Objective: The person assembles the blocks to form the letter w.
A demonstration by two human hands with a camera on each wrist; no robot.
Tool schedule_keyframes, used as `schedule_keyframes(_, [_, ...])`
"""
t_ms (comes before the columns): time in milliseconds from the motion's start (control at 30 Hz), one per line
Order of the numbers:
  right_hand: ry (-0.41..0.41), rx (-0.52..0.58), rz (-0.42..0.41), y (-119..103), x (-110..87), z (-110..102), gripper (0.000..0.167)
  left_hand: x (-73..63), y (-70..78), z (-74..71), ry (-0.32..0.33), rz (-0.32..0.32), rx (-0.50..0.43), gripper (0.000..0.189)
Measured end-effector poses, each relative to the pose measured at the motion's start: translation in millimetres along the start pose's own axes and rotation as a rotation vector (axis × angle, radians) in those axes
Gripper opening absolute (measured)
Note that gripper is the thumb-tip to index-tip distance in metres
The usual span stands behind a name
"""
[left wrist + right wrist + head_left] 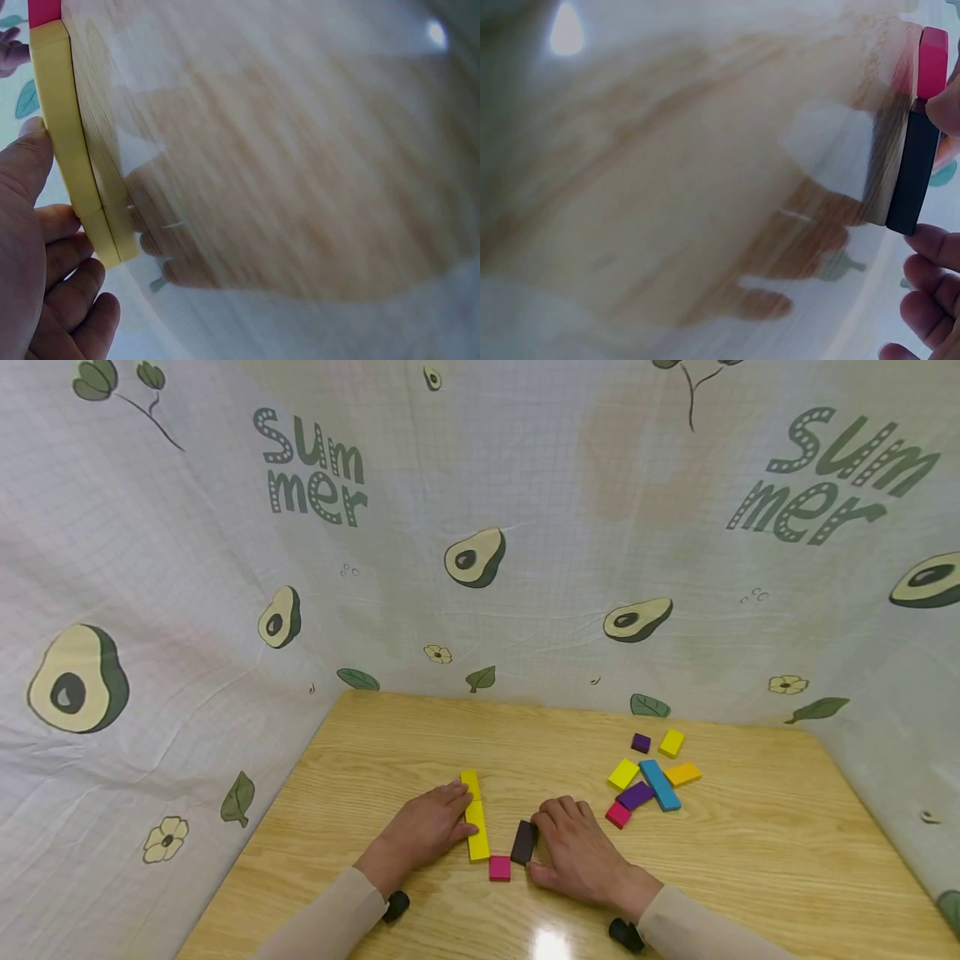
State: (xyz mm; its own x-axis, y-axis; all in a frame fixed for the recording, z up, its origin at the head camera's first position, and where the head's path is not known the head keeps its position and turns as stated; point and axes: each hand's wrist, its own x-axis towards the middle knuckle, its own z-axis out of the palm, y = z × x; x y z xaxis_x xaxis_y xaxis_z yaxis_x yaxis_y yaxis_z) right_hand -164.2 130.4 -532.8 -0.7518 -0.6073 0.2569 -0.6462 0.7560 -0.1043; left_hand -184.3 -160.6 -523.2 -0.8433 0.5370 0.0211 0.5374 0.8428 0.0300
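Two yellow blocks lie end to end, a short one [470, 783] [112, 240] beyond a longer one [477, 833] [64, 127]. My left hand [423, 835] [37, 247] rests flat on the table, its thumb and fingertips touching their left side. A pink block [499, 867] [43, 11] [932, 64] sits at the near end, between the yellow row and a dark block [524, 842] [919, 172]. My right hand [581, 852] [930, 300] lies to the right of the dark block, with its thumb and fingertips against the block's right edge.
The wooden table [390, 760] is walled by avocado-print cloth [480, 610] at the back and both sides. A loose group lies at the right: a blue bar [660, 784], two purple blocks [635, 795], several yellow and orange ones [623, 773] and a pink one [618, 814].
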Motion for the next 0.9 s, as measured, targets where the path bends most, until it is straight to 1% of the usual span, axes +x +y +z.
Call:
schedule_keyframes(200, [0.000,0.001,-0.006,0.0,-0.4,0.1,0.053,0.0,-0.2,0.2,-0.005,0.000,0.002,0.059])
schedule_keyframes(400, [0.001,0.008,-0.011,-0.2,-0.5,0.1,0.054,-0.7,0.1,-0.8,0.004,0.005,-0.001,0.059])
schedule_keyframes(600, [0.000,0.013,0.000,0.9,-0.6,-0.9,0.055,-0.6,0.3,-1.1,0.006,0.006,-0.012,0.059])
schedule_keyframes(900, [0.021,0.001,0.008,6.5,-3.6,-2.5,0.062,0.1,-0.1,0.1,0.001,-0.004,-0.008,0.060])
